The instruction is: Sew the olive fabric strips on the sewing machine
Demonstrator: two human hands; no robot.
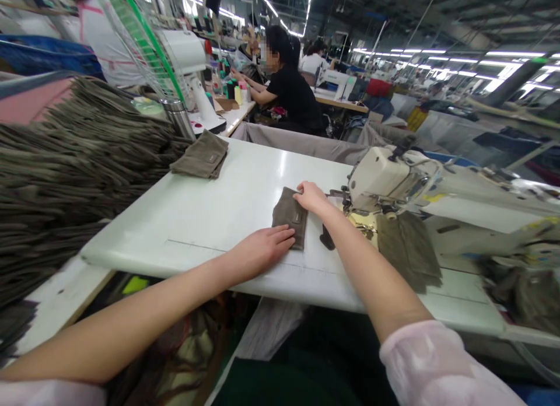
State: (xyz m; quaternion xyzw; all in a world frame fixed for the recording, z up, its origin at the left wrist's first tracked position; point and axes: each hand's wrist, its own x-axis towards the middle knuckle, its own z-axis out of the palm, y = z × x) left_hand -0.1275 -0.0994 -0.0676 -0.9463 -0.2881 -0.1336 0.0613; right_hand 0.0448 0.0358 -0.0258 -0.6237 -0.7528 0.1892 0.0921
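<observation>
A small olive-brown fabric piece (286, 210) with a little label lies flat on the white sewing table, left of the sewing machine's needle area. My left hand (266, 247) rests on its lower edge, fingers stretched out and flat. At the upper right corner, my right hand (311, 197) has its thumb and fingers closed on the cloth's edge. The sewing machine (380, 175) stands just right of that hand. Another olive-brown piece (406, 248) lies beneath and beside the machine head, partly behind my right forearm.
A similar labelled piece (203, 156) lies at the table's far left corner. Tall stacks of olive-brown cloth (87, 190) stand on the left, near a fan (186, 53) and a metal cup (178, 119). Beyond the table (144, 219), a person in black (293, 85) sits at another workstation.
</observation>
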